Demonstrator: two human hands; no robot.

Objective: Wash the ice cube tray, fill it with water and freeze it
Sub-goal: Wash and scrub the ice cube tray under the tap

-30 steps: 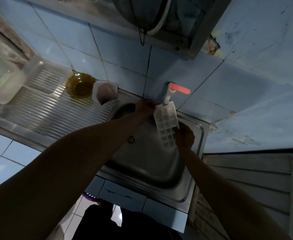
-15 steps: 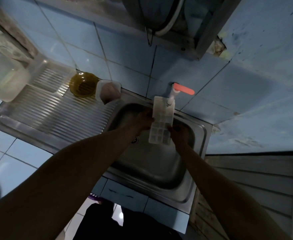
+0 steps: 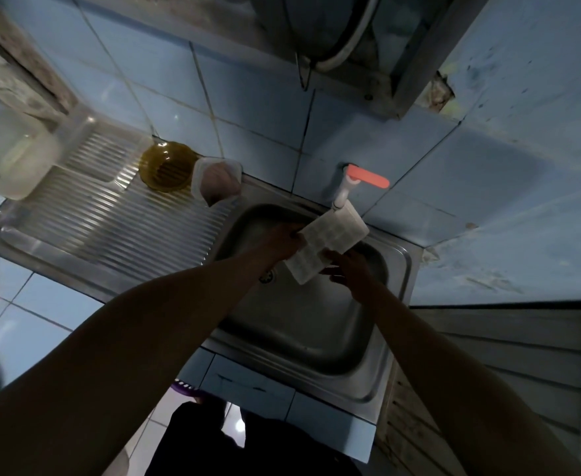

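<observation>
A white ice cube tray (image 3: 327, 243) hangs slanted over the steel sink (image 3: 303, 324), its far end just under the white tap (image 3: 342, 192) with the orange handle. My left hand (image 3: 282, 240) grips the tray's left long edge. My right hand (image 3: 345, 271) touches the tray's near right edge from below, fingers partly spread. Whether water runs from the tap is too dim to tell.
A ribbed steel drainboard (image 3: 110, 214) lies left of the sink. On it stand an amber glass bowl (image 3: 167, 166), a small white cup (image 3: 217, 180) and a pale plastic jug (image 3: 14, 163). Tiled wall behind, wooden boards at right.
The tray has turned from lengthwise to slanting, its far end swung to the right under the tap. Both hands shifted with it.
</observation>
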